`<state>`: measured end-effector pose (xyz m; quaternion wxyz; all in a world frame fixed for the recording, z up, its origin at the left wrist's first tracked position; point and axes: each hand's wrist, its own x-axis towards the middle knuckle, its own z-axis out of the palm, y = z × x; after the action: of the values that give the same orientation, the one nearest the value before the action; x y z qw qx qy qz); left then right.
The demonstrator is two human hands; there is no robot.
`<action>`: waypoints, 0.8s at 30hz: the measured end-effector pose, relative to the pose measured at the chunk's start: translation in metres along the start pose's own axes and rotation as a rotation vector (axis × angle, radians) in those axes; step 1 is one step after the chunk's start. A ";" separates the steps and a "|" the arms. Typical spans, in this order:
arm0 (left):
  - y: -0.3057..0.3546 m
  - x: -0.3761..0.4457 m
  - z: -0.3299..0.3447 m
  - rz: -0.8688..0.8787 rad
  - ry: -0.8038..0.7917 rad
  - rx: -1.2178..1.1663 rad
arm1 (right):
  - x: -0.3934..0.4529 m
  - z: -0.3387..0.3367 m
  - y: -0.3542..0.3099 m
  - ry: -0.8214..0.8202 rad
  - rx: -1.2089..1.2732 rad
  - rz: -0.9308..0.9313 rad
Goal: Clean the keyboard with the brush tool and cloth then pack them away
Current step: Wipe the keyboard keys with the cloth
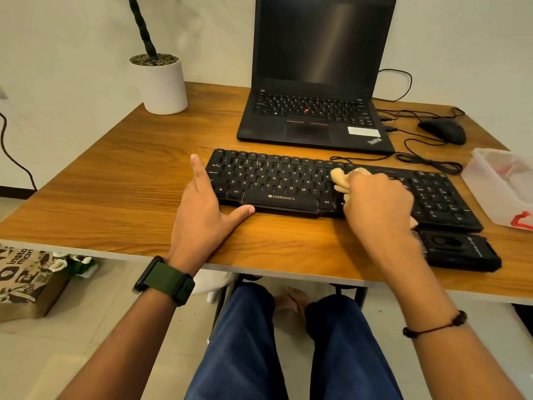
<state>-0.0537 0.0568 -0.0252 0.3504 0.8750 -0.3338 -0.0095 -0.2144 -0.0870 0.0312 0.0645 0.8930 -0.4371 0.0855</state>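
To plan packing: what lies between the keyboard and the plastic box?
In the head view, only bare table separates keyboard and plastic box.

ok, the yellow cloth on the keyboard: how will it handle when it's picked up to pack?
Probably floppy: the cloth sits bunched in the right hand and bulges in soft folds. Likely light and not fragile. It may snag on the keys of the keyboard rather than slide.

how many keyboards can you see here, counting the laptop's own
2: the black external keyboard at the near middle of the desk, and the built-in one on the open laptop behind it. None appears hidden.
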 end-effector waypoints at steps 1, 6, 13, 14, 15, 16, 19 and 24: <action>0.000 0.000 0.000 0.000 0.000 0.001 | -0.004 0.001 -0.007 0.007 0.008 -0.028; 0.000 0.001 0.000 -0.005 -0.004 0.005 | -0.016 0.004 -0.039 0.048 0.044 -0.219; 0.000 0.000 -0.001 -0.002 -0.001 0.008 | 0.019 -0.009 -0.007 0.201 0.157 -0.111; 0.000 0.000 -0.001 -0.003 0.000 0.006 | 0.029 -0.009 0.001 0.201 0.118 -0.047; 0.000 0.001 -0.001 -0.005 -0.001 0.005 | 0.036 -0.009 0.007 0.169 0.084 0.008; 0.000 0.001 -0.001 -0.007 -0.003 0.004 | 0.041 -0.008 0.010 0.116 0.052 0.042; 0.002 0.000 -0.001 -0.011 -0.004 0.002 | 0.039 0.002 0.002 0.003 0.011 0.000; 0.001 0.001 0.000 -0.002 -0.005 0.010 | 0.012 0.010 -0.035 0.022 0.094 -0.221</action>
<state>-0.0538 0.0560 -0.0244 0.3449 0.8771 -0.3340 -0.0103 -0.1790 -0.0767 0.0223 0.0363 0.9368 -0.3309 0.1079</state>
